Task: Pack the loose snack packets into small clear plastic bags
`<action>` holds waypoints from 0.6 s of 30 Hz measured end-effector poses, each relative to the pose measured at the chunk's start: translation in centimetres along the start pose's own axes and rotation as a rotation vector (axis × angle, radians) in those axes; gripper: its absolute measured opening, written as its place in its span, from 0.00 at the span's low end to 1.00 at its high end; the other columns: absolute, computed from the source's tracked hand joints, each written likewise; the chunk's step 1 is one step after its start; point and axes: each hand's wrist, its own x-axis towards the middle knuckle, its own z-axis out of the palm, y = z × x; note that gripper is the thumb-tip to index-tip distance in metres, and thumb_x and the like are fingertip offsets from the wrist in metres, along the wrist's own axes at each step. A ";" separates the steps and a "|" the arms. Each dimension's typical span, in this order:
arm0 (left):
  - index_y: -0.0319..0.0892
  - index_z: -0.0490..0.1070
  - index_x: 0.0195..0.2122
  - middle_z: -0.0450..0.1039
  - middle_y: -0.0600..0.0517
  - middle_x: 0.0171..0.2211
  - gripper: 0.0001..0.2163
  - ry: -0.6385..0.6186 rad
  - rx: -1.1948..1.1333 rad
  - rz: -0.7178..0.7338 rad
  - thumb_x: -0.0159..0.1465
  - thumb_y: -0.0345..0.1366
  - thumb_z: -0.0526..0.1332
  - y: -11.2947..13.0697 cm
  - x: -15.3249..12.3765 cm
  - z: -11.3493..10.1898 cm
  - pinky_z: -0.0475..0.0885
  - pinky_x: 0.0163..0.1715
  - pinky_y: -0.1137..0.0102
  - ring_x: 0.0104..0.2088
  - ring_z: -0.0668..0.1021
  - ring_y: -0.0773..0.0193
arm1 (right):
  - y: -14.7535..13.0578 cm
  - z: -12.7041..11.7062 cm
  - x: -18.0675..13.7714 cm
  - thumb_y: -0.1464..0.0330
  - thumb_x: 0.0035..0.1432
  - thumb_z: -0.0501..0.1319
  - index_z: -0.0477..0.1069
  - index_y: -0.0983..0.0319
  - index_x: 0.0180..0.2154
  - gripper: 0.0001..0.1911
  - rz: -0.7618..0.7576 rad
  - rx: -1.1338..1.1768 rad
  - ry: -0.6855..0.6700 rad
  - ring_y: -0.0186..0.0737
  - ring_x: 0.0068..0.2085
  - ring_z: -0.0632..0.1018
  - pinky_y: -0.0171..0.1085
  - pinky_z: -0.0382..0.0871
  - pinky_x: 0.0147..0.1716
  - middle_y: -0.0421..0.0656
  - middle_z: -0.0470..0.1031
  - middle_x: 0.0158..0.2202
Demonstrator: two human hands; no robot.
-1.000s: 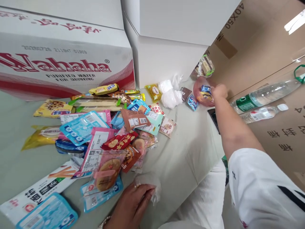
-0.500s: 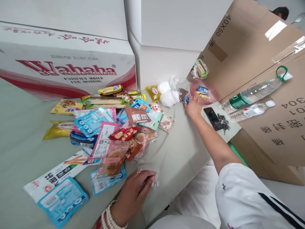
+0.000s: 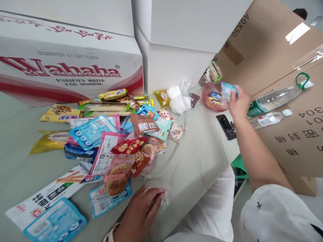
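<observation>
My right hand is stretched out to the far right and pinches a small blue snack packet just above a pink transparent bowl that holds a few small wrapped sweets. My left hand lies at the near edge of the table, fingers curled on a clear plastic wrapper. A heap of snack packets is spread between the two hands.
A red and white Wahaha water carton and a white box stand behind the heap. Brown cardboard boxes rise on the right with two water bottles on them. A black phone lies near the bowl.
My right hand picked the small blue packet off the table left of the bowl and lifted it up and to the right, over the bowl. My left hand stayed on the wrapper.
</observation>
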 end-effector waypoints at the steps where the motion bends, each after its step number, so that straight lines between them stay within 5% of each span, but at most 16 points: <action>1: 0.47 0.78 0.38 0.83 0.53 0.31 0.11 -0.002 0.003 -0.001 0.72 0.39 0.56 -0.1 0.0 0.0 0.77 0.30 0.72 0.29 0.83 0.63 | 0.5 1.1 1.7 0.65 0.69 0.53 0.76 0.60 0.56 0.20 0.014 -0.018 -0.008 0.52 0.45 0.78 0.47 0.69 0.48 0.51 0.81 0.44; 5: 0.48 0.79 0.38 0.83 0.53 0.30 0.10 -0.009 0.006 0.008 0.71 0.40 0.58 -0.3 -0.2 -0.2 0.77 0.30 0.72 0.29 0.83 0.63 | 1.2 7.5 5.5 0.69 0.67 0.54 0.77 0.61 0.56 0.20 -0.019 -0.057 -0.171 0.53 0.54 0.73 0.47 0.67 0.53 0.53 0.76 0.55; 9: 0.49 0.78 0.38 0.83 0.53 0.30 0.10 -0.013 -0.018 0.009 0.72 0.39 0.57 -0.2 -0.1 -0.4 0.78 0.30 0.72 0.29 0.83 0.63 | 0.3 11.3 6.1 0.65 0.62 0.65 0.79 0.63 0.50 0.16 -0.052 -0.075 -0.561 0.54 0.55 0.72 0.48 0.65 0.55 0.55 0.74 0.56; 12: 0.49 0.78 0.38 0.83 0.54 0.30 0.09 -0.012 -0.020 0.004 0.72 0.39 0.58 -0.1 0.1 -0.5 0.77 0.29 0.72 0.28 0.83 0.63 | -0.6 10.2 6.7 0.60 0.67 0.60 0.79 0.63 0.47 0.15 -0.028 -0.032 -0.716 0.49 0.48 0.75 0.46 0.67 0.53 0.53 0.78 0.49; 16: 0.48 0.77 0.38 0.83 0.54 0.30 0.09 -0.007 -0.021 0.006 0.71 0.38 0.58 0.1 0.2 -0.5 0.76 0.29 0.72 0.29 0.83 0.63 | -2.8 7.1 5.7 0.57 0.75 0.43 0.77 0.63 0.48 0.27 0.063 -0.052 -0.461 0.52 0.50 0.76 0.48 0.67 0.52 0.56 0.79 0.47; 18: 0.47 0.77 0.38 0.83 0.54 0.31 0.09 -0.022 -0.025 0.005 0.71 0.37 0.57 0.2 0.1 -0.4 0.76 0.31 0.72 0.30 0.83 0.63 | -4.5 6.7 3.7 0.53 0.74 0.43 0.79 0.63 0.43 0.31 0.144 -0.042 -0.467 0.54 0.45 0.78 0.48 0.68 0.50 0.57 0.80 0.40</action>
